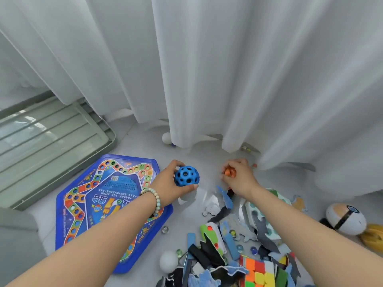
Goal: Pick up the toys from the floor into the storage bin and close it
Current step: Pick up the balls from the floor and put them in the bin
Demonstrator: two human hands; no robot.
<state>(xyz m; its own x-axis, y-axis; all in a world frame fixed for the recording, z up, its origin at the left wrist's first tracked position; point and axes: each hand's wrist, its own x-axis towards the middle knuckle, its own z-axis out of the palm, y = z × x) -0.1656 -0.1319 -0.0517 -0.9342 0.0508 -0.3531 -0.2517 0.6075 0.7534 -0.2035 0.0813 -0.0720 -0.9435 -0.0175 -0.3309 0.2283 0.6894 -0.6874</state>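
My left hand (167,181) grips a blue ball with holes (187,176) just above the pale floor, near the curtain. My right hand (240,176) curls round a small orange toy (228,172) a little to the right. A blue hexagonal board game (99,201) lies flat under my left forearm. Scattered puzzle pieces (228,239), glass marbles (165,229), a white ball (168,261) and a colour cube (259,272) litter the floor at the bottom. The grey-green storage bin lid (51,146) lies flat at the left.
White curtains (207,69) hang down to the floor ahead. A white ball (166,138) sits at the curtain hem. A white and orange round toy (345,219) and a yellow toy (373,237) lie at the right. A grey edge (18,241) shows at lower left.
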